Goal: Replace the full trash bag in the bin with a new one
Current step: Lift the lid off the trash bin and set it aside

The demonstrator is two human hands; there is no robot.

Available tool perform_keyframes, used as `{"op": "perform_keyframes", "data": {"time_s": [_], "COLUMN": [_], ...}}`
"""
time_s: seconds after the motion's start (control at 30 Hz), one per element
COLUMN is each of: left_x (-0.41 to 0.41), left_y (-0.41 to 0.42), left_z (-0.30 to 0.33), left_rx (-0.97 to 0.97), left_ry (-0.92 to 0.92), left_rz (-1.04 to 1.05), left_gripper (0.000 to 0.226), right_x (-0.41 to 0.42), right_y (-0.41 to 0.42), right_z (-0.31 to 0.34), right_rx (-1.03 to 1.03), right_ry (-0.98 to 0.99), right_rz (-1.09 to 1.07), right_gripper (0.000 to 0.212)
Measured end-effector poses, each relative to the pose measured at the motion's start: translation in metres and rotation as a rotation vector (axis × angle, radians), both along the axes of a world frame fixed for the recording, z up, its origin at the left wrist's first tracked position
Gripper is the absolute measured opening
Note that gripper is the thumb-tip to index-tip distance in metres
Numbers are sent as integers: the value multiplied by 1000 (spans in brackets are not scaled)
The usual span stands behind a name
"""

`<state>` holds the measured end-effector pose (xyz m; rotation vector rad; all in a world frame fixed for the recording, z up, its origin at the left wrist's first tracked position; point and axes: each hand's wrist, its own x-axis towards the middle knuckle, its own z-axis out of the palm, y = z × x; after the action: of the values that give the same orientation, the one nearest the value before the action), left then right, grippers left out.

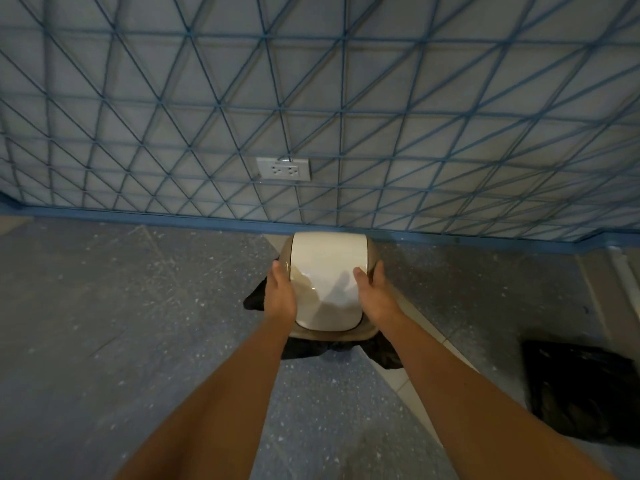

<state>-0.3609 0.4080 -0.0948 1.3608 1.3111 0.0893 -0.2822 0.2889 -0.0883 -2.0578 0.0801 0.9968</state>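
Observation:
A small bin stands on the floor against the wall, closed by a beige lid [370, 251] with a white swing flap [329, 265]. A black trash bag [254, 301] hangs out from under the lid around the bin's sides. My left hand [280, 294] lies flat on the lid's left side with its fingers straight. On the lid's right side rests my right hand [375, 292], its fingers straight too. A second black trash bag [581, 389] lies on the floor at the far right.
Right behind the bin rises a wall with a blue line pattern and a white double socket [284, 169]. A blue skirting runs along its foot. The floor is grey speckled, with a pale tiled strip under the bin.

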Motion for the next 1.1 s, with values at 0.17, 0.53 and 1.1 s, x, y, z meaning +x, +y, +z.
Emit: {"op": "perform_keyframes", "data": {"time_s": [0.17, 0.53, 1.1], "left_x": [3, 4, -119], "left_y": [4, -2, 65], "left_z": [-4, 48, 104], "left_rx": [-14, 120, 447], "left_ry": [15, -43, 209], "left_rz": [-38, 25, 206], "left_gripper": [59, 57, 51], "right_x": [-6, 0, -123], "right_y": [9, 9, 84], "right_z": [-5, 51, 112], "right_rx": [-29, 46, 168], "right_ry": [24, -70, -58], "right_rz": [-67, -43, 179], "right_gripper": [76, 71, 70]}}
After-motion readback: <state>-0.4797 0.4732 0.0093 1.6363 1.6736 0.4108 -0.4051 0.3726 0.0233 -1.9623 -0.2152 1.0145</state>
